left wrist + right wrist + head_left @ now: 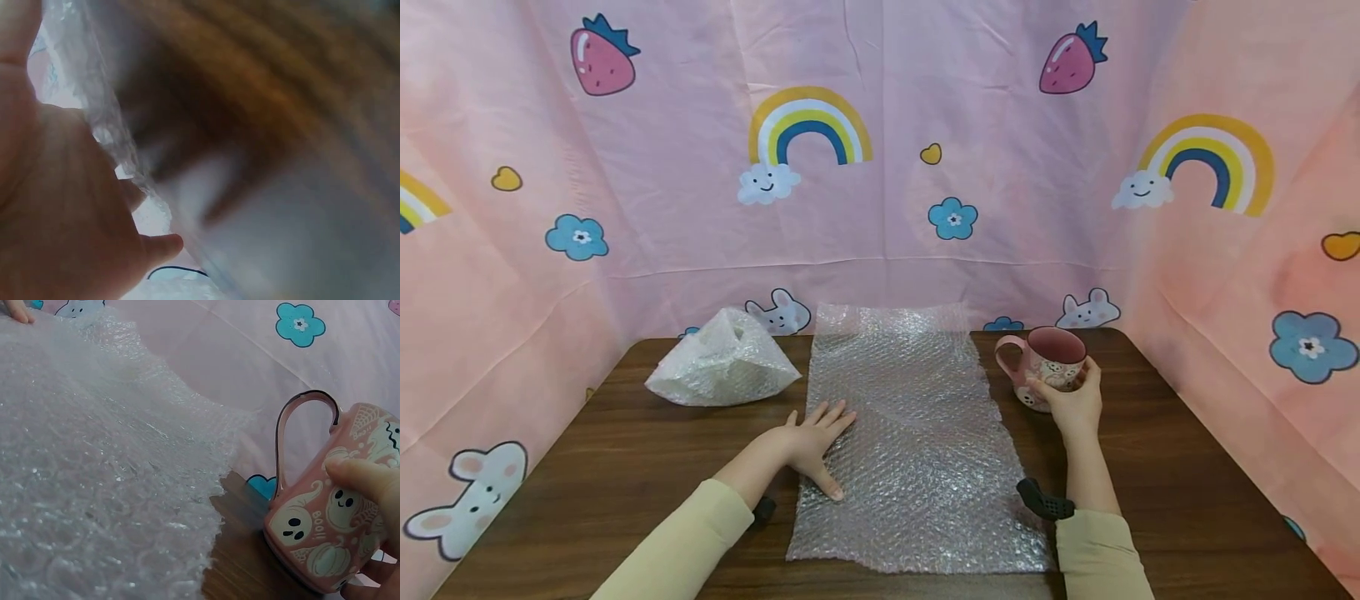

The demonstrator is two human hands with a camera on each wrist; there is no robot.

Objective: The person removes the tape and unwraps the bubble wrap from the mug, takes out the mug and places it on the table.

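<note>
A sheet of bubble wrap [917, 467] lies spread over the middle of the table, its far end rising against the cloth backdrop. My left hand [814, 446], fingers spread and straight, is at the sheet's left edge. On the right, my right hand [1077, 404] grips a pink mug [1047, 367] by its body, thumb on the near side. The mug is upright with its handle pointing left, beside the sheet's right edge. Ghosts and pumpkins decorate the mug [325, 519] in the right wrist view, where the thumb presses on its side and the other fingers are partly hidden behind it.
A bundle wrapped in bubble wrap [724, 367] sits at the back left of the dark wooden table [647, 467]. Pink patterned cloth [880, 217] hangs close behind the table and along both sides.
</note>
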